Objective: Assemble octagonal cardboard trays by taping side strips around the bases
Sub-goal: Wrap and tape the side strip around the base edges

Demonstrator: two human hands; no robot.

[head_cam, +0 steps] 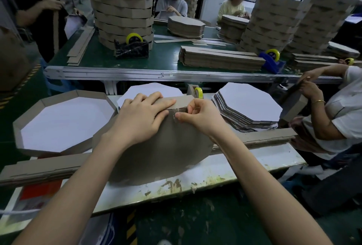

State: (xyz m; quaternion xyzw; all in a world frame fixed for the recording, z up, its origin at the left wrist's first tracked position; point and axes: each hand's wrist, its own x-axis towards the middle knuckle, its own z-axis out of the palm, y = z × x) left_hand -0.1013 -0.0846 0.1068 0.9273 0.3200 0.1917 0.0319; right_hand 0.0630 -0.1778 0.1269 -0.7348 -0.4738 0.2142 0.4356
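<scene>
A grey-brown octagonal base [166, 152] lies tilted, underside up, on the white bench in front of me. A cardboard side strip [184, 102] stands along its far edge. My left hand [143, 115] presses flat on the base and strip, fingers straight. My right hand [199, 115] has its fingers curled, with thumb and forefinger pinching a piece of clear tape [176, 112] at the seam between strip and base. A yellow tape roll on a dispenser [198, 92] sits just behind the strip.
A finished tray [29, 119] lies at the left, a stack of white octagonal bases [248, 105] at the right, loose strips [254, 137] along the bench. A person at the right handles cardboard. Behind, a green table holds tall tray stacks and tape dispensers.
</scene>
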